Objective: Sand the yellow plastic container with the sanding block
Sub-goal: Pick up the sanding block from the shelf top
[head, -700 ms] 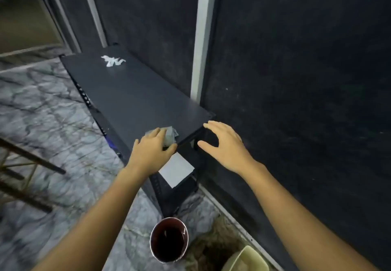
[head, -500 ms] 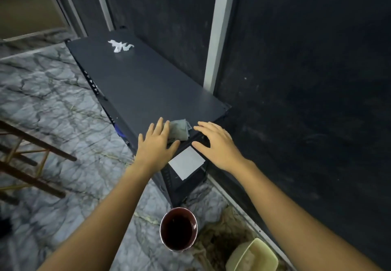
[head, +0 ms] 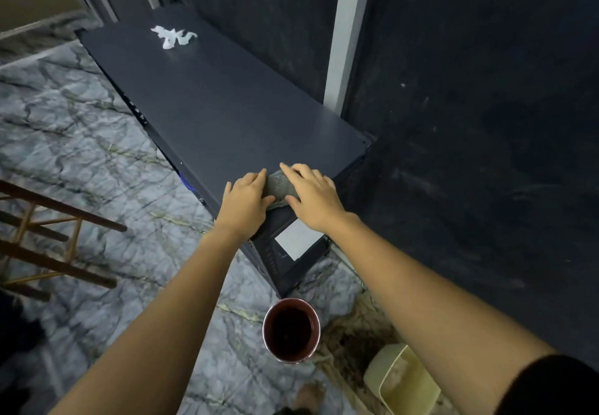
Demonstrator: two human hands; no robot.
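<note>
The grey sanding block point(head: 279, 185) lies on the near end of a dark cabinet top point(head: 227, 103). My left hand point(head: 244, 207) presses against its left side, thumb at its near edge. My right hand point(head: 315, 198) lies over its right side with fingers spread across it. The block is held between both hands. The pale yellow plastic container point(head: 397, 379) sits on the floor at the bottom right, far below the hands and partly hidden by my right forearm.
A dark red bucket point(head: 291, 330) stands on the marble floor just in front of the cabinet. A crumpled white tissue point(head: 171, 36) lies at the cabinet's far end. A wooden ladder point(head: 55, 239) lies at the left. A dark wall runs along the right.
My right hand has moved left onto the sanding block, and my left hand has closed in against it. The view has tilted further down.
</note>
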